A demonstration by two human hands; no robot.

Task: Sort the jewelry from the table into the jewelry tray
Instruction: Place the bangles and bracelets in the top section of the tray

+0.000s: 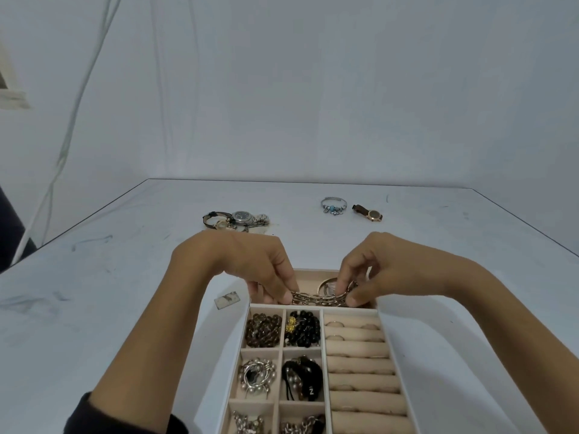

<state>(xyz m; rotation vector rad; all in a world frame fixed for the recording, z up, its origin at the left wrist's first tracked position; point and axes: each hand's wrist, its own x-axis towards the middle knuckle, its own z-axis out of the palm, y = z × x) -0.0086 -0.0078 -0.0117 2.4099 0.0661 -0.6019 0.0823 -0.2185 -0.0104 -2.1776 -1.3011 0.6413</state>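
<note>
I pinch a metal link bracelet (319,299) by its two ends, my left hand (250,264) on one end and my right hand (376,270) on the other, fingers curled tight on the links. It stretches across the long far compartment of the jewelry tray (398,364), just above the divider; I cannot tell whether it touches the lining. A round bangle (326,282) lies in that same compartment, behind the links.

Nearer me, on the tray's left, are small square compartments in two columns. The farthest pair holds brown beads (263,330) and black beads (305,332) with a gold charm. The next pair holds a silver beaded piece (257,377) and a tangle of black bands (302,382). The nearest pair holds chains (247,424), cut off by the frame edge.

The tray's right side is a stack of padded ring rolls (363,368), with a few rings (334,324) tucked into the far slots.

On the table (125,277), beyond my hands, lie a cluster of watches (238,220), a bracelet with a blue bead (333,206) and a brown-strap watch (368,213). A small scrap (227,299) lies just left of the tray.
</note>
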